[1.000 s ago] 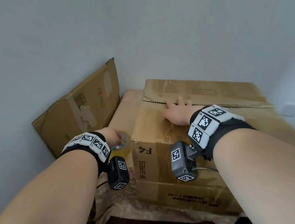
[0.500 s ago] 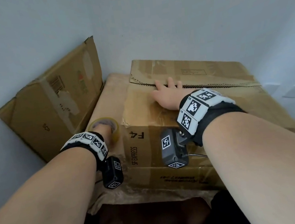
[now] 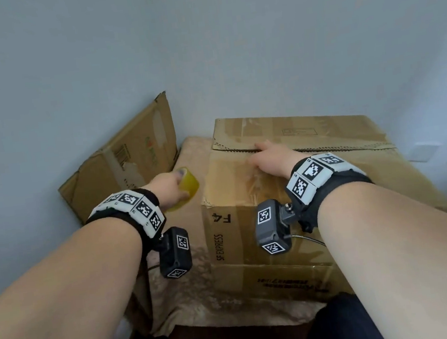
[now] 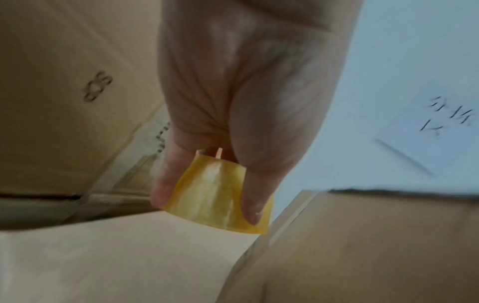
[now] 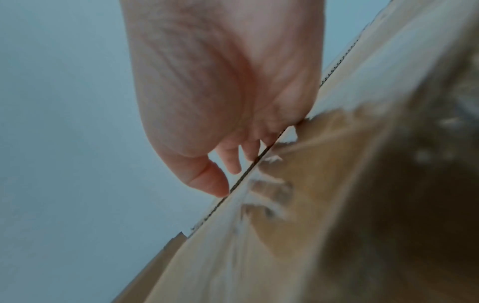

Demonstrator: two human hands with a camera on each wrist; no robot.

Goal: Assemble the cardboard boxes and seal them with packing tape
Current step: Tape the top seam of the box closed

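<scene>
A large brown cardboard box (image 3: 236, 195) marked "SF EXPRESS" stands on the table, its top flaps folded down to a ragged seam (image 3: 326, 148). My right hand (image 3: 266, 153) rests on the near flap with fingertips at the seam. In the right wrist view its thumb (image 5: 217, 184) touches the flap edge of the box (image 5: 324, 184) and the fingers are loosely bent. My left hand (image 3: 181, 185) grips a yellowish roll of packing tape (image 3: 191, 187), held in the air just left of the box. The left wrist view shows thumb and fingers pinching the tape roll (image 4: 215, 196).
A flattened cardboard box (image 3: 121, 167) leans against the left wall. A beige cloth (image 3: 192, 292) covers the table under the box. Walls stand close behind and to the left. Wall sockets (image 3: 423, 150) sit at the right. A white note (image 4: 427, 127) hangs on the wall.
My left hand has lifted the tape roll off the cloth and brought it up beside the box. My right hand stays on the top flap, fingers now drawn in at the seam.
</scene>
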